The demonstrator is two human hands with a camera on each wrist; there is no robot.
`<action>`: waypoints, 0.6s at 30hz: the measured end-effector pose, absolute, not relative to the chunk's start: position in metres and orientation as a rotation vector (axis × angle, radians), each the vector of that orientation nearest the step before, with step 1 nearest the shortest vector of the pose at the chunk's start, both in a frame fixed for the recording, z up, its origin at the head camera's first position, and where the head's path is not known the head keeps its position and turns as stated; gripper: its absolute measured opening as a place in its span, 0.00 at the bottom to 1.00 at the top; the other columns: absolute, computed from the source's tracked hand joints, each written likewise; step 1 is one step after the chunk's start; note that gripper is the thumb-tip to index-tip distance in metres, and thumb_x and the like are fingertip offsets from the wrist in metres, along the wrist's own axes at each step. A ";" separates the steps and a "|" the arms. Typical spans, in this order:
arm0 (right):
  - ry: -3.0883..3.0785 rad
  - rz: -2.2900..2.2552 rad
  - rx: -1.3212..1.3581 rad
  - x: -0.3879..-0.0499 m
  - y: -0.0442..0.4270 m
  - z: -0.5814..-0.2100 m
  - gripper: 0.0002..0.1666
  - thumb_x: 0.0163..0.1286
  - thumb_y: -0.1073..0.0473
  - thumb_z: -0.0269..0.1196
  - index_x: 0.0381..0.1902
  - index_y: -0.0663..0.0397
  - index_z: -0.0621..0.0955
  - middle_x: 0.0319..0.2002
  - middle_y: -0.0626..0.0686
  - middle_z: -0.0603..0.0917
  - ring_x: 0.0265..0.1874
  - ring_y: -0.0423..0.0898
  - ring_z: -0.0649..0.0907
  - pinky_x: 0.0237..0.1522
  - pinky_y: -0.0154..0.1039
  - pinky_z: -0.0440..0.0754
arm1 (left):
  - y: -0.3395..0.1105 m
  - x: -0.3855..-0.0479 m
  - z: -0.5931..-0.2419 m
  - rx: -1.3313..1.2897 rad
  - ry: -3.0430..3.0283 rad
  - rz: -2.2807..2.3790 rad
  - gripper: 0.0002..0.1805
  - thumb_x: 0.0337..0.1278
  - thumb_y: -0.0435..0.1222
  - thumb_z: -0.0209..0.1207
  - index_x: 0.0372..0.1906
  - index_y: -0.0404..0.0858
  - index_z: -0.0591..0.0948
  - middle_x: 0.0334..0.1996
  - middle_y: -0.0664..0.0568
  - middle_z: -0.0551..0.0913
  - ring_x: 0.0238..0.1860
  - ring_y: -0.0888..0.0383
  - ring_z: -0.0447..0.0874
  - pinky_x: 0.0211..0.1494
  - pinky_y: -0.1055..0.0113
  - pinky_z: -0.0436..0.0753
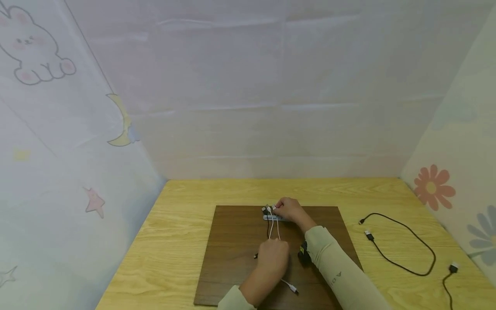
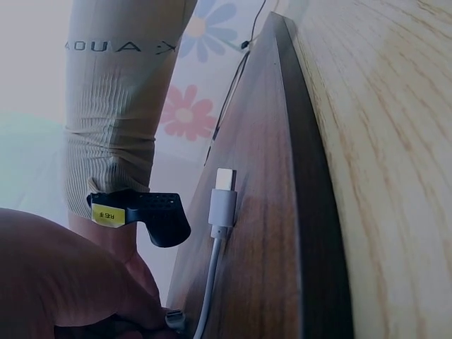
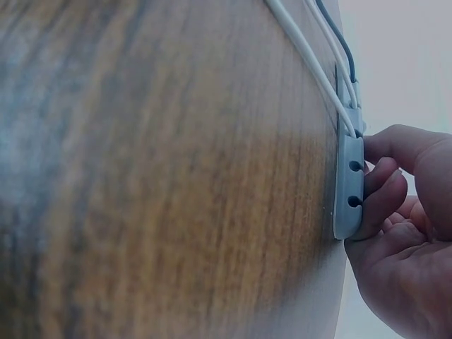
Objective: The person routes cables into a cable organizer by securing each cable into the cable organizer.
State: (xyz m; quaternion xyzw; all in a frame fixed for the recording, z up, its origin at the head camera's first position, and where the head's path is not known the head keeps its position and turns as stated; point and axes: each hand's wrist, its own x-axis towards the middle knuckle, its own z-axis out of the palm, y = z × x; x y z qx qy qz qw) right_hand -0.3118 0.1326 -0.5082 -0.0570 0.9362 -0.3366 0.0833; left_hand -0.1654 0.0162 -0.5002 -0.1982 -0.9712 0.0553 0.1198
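A grey-blue cable organizer clip (image 3: 344,212) sits at the far edge of a dark brown board (image 1: 232,241). Two white cables (image 3: 300,42) and a black cable (image 1: 268,228) run through its slots; two nearer slots show bare in the right wrist view. At the clip, my right hand (image 1: 290,209) pinches a white cable by its plug end, its fingers against the clip's far side. Closer in, my left hand (image 1: 273,258) curls over the white cables, its fingertips hidden. A white plug (image 2: 224,205) sticks out below it, and a small black plug (image 1: 255,255) at its left.
On the light wood table (image 1: 174,224), a loose black USB cable (image 1: 410,230) lies right of the board. Another black USB plug (image 1: 453,268) lies near the table's right edge. A black wrist device (image 1: 304,254) is strapped by the right cuff. Printed sheets (image 1: 271,107) enclose the table.
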 end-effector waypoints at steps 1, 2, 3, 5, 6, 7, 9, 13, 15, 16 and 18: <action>2.793 -1.011 -0.168 -0.312 0.132 -0.508 0.12 0.68 0.57 0.65 0.44 0.61 0.83 0.43 0.57 0.84 0.39 0.51 0.81 0.43 0.48 0.81 | 0.016 -0.166 -0.501 -0.583 -2.840 0.158 0.10 0.55 0.37 0.65 0.20 0.48 0.86 0.21 0.57 0.83 0.24 0.59 0.81 0.23 0.65 0.78; 2.792 -1.013 -0.165 -0.311 0.132 -0.509 0.12 0.68 0.58 0.65 0.43 0.61 0.83 0.43 0.57 0.84 0.39 0.51 0.81 0.43 0.48 0.81 | 0.016 -0.166 -0.501 -0.587 -2.848 0.153 0.10 0.56 0.37 0.65 0.21 0.48 0.86 0.21 0.57 0.83 0.24 0.59 0.81 0.23 0.65 0.79; 2.784 -1.017 -0.159 -0.311 0.131 -0.510 0.11 0.69 0.58 0.64 0.43 0.60 0.83 0.43 0.57 0.84 0.39 0.51 0.81 0.43 0.48 0.81 | 0.016 -0.165 -0.502 -0.592 -2.855 0.152 0.10 0.57 0.37 0.65 0.21 0.48 0.86 0.21 0.57 0.84 0.24 0.59 0.82 0.24 0.65 0.79; 2.768 -1.024 -0.144 -0.308 0.130 -0.512 0.11 0.69 0.57 0.64 0.43 0.60 0.83 0.43 0.57 0.84 0.39 0.51 0.81 0.43 0.47 0.81 | 0.014 -0.164 -0.504 -0.597 -2.858 0.144 0.10 0.57 0.37 0.65 0.20 0.48 0.86 0.21 0.57 0.84 0.24 0.58 0.82 0.24 0.65 0.79; 2.762 -1.030 -0.146 -0.307 0.129 -0.512 0.11 0.69 0.57 0.64 0.43 0.60 0.84 0.43 0.57 0.84 0.39 0.50 0.81 0.42 0.47 0.82 | 0.014 -0.163 -0.505 -0.599 -2.853 0.143 0.10 0.56 0.37 0.65 0.20 0.48 0.86 0.21 0.56 0.84 0.24 0.58 0.82 0.24 0.65 0.79; 2.758 -1.036 -0.147 -0.307 0.128 -0.513 0.11 0.69 0.57 0.64 0.43 0.59 0.84 0.43 0.56 0.84 0.38 0.50 0.81 0.42 0.47 0.82 | 0.013 -0.162 -0.506 -0.597 -2.848 0.144 0.10 0.56 0.36 0.65 0.20 0.47 0.85 0.21 0.56 0.84 0.23 0.58 0.82 0.23 0.65 0.79; 2.775 -1.039 -0.170 -0.306 0.127 -0.514 0.12 0.69 0.56 0.63 0.42 0.59 0.84 0.42 0.56 0.84 0.37 0.50 0.81 0.40 0.45 0.82 | 0.011 -0.162 -0.507 -0.588 -2.826 0.148 0.10 0.55 0.36 0.66 0.19 0.47 0.85 0.20 0.56 0.83 0.23 0.58 0.81 0.23 0.65 0.79; 2.803 -1.055 -0.186 -0.308 0.128 -0.512 0.12 0.68 0.56 0.63 0.42 0.59 0.85 0.41 0.56 0.85 0.36 0.49 0.81 0.39 0.45 0.82 | 0.010 -0.164 -0.507 -0.582 -2.783 0.141 0.10 0.53 0.36 0.67 0.18 0.47 0.85 0.20 0.56 0.83 0.22 0.58 0.81 0.21 0.65 0.78; 2.807 -1.056 -0.159 -0.309 0.129 -0.510 0.12 0.69 0.56 0.62 0.42 0.58 0.85 0.41 0.55 0.85 0.36 0.49 0.81 0.39 0.45 0.82 | 0.011 -0.165 -0.506 -0.593 -2.785 0.124 0.10 0.53 0.36 0.67 0.19 0.47 0.85 0.20 0.55 0.83 0.22 0.58 0.82 0.21 0.65 0.78; 2.796 -1.067 -0.138 -0.309 0.130 -0.510 0.12 0.70 0.55 0.63 0.42 0.58 0.85 0.41 0.55 0.85 0.36 0.49 0.81 0.40 0.46 0.82 | 0.012 -0.166 -0.505 -0.600 -2.788 0.116 0.10 0.53 0.35 0.68 0.19 0.46 0.85 0.20 0.55 0.83 0.22 0.58 0.82 0.21 0.65 0.78; 2.800 -1.075 -0.110 -0.311 0.133 -0.509 0.13 0.70 0.55 0.63 0.43 0.58 0.85 0.40 0.55 0.85 0.35 0.49 0.81 0.38 0.45 0.81 | 0.014 -0.167 -0.504 -0.610 -2.802 0.101 0.10 0.53 0.35 0.68 0.19 0.46 0.85 0.20 0.55 0.83 0.22 0.58 0.82 0.21 0.65 0.78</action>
